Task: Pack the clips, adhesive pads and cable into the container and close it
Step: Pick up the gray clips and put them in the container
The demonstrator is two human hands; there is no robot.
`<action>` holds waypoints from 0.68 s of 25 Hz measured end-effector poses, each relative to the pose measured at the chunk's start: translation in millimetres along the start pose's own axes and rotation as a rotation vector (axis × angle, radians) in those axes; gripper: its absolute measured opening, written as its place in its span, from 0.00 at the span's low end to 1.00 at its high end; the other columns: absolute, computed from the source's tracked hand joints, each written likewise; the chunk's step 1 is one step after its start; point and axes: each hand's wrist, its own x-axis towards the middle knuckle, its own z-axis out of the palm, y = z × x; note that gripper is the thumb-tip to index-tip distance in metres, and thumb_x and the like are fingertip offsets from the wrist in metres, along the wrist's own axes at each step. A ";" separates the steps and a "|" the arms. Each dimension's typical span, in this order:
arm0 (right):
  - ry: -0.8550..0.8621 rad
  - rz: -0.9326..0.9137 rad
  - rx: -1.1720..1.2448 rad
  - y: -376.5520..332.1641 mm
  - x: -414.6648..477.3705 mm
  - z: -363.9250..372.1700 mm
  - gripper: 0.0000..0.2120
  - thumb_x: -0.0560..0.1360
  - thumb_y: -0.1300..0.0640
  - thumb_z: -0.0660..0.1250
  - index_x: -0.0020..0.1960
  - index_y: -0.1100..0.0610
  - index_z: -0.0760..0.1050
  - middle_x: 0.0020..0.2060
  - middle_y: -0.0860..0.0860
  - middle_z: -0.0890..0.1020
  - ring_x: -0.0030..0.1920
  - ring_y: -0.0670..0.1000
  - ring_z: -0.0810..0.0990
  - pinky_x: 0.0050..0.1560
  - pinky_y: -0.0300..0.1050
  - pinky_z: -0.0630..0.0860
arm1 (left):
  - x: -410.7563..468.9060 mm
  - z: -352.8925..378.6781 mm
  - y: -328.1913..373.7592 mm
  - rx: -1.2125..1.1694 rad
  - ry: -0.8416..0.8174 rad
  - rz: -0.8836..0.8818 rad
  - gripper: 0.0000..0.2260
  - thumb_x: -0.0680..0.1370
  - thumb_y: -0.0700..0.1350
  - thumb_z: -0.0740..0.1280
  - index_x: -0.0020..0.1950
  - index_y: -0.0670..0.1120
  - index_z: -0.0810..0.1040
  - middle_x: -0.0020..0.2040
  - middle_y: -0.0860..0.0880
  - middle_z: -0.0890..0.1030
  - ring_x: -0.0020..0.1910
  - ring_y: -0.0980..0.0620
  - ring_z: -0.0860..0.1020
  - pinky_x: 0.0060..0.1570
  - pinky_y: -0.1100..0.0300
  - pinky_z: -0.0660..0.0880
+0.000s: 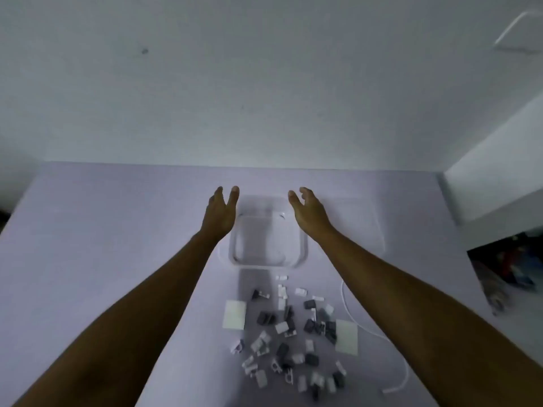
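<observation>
A clear square plastic container [266,261] stands open on the table, with nothing visible inside. Its clear lid [360,221] lies flat just to its right. My left hand [220,212] and my right hand [307,211] are stretched out on either side of the container's far end, fingers relaxed, holding nothing. Nearer to me lies a scatter of several small grey and white clips [293,336]. A white adhesive pad [234,314] lies at the left of the clips and another adhesive pad [346,337] at the right. A thin white cable [351,312] curves along the right, partly under my right forearm.
The pale table [102,230] runs to a white wall at the back. A white block or shelf [496,177] rises at the right edge, and a dark printed box [505,271] lies below it at the table's right side.
</observation>
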 end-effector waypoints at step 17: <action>-0.141 0.377 0.314 15.8 -95.8 84.1 0.32 0.80 0.34 0.52 0.74 0.55 0.64 0.69 0.55 0.72 0.61 0.56 0.72 0.63 0.55 0.68 | -77.1 -33.2 -80.8 0.017 0.095 -0.200 0.39 0.78 0.68 0.50 0.80 0.42 0.51 0.79 0.42 0.55 0.77 0.42 0.58 0.74 0.45 0.57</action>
